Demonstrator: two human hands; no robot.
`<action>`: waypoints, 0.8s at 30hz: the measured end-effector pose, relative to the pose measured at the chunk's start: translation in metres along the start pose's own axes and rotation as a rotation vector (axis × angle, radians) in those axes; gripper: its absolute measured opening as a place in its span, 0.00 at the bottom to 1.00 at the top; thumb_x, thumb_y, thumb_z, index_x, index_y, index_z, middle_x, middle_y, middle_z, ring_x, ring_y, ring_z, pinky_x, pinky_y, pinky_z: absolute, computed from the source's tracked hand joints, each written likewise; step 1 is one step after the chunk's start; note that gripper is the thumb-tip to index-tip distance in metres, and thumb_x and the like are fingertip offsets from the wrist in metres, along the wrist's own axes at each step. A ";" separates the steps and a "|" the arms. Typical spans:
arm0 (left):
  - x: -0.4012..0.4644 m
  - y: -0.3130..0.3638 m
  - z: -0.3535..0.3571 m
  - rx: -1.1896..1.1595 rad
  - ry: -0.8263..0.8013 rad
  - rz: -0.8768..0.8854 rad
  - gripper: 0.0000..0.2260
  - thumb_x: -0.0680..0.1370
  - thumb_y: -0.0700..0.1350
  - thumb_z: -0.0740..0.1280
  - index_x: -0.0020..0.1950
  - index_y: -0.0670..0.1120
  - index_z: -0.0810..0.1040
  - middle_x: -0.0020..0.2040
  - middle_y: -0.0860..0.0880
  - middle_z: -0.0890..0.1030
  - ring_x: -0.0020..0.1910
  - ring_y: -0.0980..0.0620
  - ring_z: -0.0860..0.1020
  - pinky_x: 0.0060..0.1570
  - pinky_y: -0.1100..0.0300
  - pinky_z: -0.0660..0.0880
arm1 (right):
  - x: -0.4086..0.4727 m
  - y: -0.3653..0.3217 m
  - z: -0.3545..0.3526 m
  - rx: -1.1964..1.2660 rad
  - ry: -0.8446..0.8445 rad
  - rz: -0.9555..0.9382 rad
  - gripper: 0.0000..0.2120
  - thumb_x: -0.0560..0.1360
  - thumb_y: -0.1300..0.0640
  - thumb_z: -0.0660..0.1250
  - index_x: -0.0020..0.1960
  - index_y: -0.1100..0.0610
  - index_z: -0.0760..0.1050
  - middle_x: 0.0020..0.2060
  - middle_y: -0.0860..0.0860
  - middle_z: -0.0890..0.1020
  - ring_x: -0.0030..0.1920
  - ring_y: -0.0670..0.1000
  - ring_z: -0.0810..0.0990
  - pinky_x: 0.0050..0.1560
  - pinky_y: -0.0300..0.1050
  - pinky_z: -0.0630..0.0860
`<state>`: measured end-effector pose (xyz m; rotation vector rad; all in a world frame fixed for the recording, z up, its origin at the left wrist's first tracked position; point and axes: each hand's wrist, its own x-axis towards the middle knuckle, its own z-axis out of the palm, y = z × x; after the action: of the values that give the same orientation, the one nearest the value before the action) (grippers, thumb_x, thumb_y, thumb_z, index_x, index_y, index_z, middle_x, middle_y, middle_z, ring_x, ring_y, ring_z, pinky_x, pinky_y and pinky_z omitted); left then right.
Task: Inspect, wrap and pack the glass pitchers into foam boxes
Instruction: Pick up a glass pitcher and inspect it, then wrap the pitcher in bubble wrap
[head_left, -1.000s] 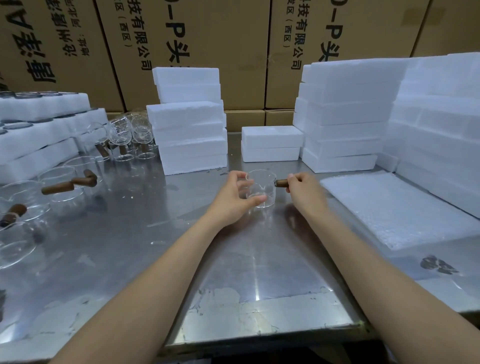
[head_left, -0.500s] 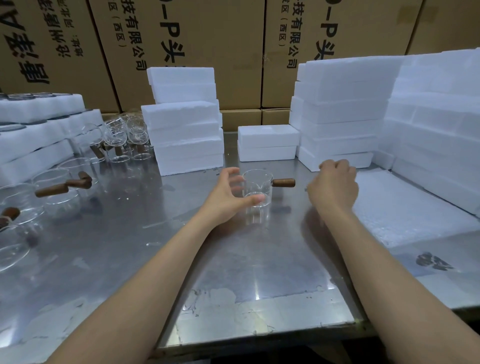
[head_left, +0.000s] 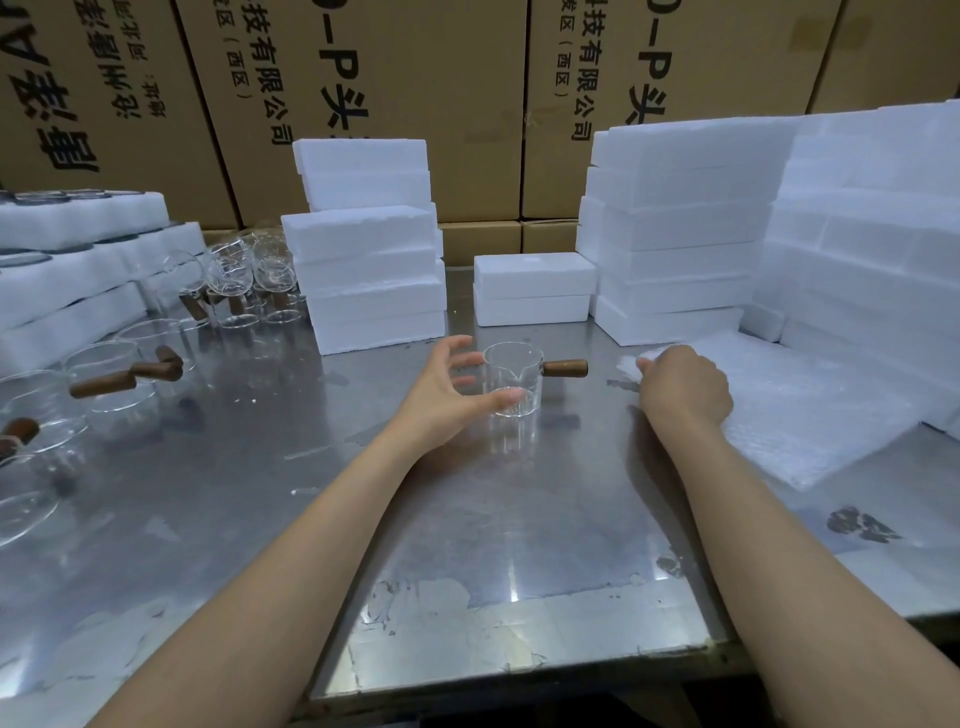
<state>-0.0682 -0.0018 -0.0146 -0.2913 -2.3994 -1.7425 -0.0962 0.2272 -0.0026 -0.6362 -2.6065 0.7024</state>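
A small clear glass pitcher (head_left: 515, 375) stands upright on the steel table (head_left: 467, 519), its brown wooden handle (head_left: 565, 368) pointing right. My left hand (head_left: 448, 392) is just left of it with fingers spread and loosely curved; the thumb tip touches the front of the glass, while the fingers stand off it. To the right, my right hand (head_left: 684, 385) has its fingers curled and pinches the near-left corner of a white foam wrap sheet (head_left: 810, 410) lying flat on the table.
Stacks of white foam boxes stand behind: a left stack (head_left: 369, 270), a low pair (head_left: 534, 289) and a tall wall at the right (head_left: 685, 223). Several more glass pitchers (head_left: 104, 374) crowd the left side. Cardboard cartons (head_left: 415, 78) line the back. The table's front edge (head_left: 519, 680) is near.
My right hand let go of the pitcher's handle and moved right to the wrap sheet's corner. My left hand loosened its grip on the glass and opened.
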 end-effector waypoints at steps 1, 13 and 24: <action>0.000 0.000 0.000 0.000 0.001 0.000 0.45 0.59 0.57 0.76 0.72 0.50 0.62 0.61 0.56 0.72 0.60 0.53 0.74 0.47 0.70 0.71 | 0.000 0.000 0.000 -0.001 0.005 0.002 0.13 0.81 0.54 0.59 0.58 0.63 0.73 0.57 0.61 0.77 0.60 0.62 0.73 0.52 0.50 0.68; 0.001 0.000 -0.001 0.023 0.030 0.004 0.38 0.66 0.55 0.76 0.72 0.50 0.63 0.60 0.57 0.73 0.58 0.55 0.74 0.44 0.70 0.72 | 0.000 0.002 -0.007 0.191 0.203 -0.024 0.08 0.78 0.59 0.63 0.55 0.62 0.72 0.54 0.58 0.77 0.57 0.61 0.73 0.46 0.50 0.67; -0.006 0.019 0.007 0.029 0.255 0.109 0.22 0.75 0.61 0.67 0.63 0.51 0.73 0.61 0.57 0.75 0.62 0.60 0.72 0.63 0.47 0.73 | -0.043 -0.041 -0.020 0.430 0.556 -0.764 0.01 0.74 0.65 0.65 0.44 0.62 0.73 0.40 0.57 0.76 0.43 0.58 0.74 0.40 0.50 0.69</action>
<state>-0.0575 0.0102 -0.0008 -0.1792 -2.1841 -1.5908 -0.0650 0.1817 0.0264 0.2680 -1.8644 0.6636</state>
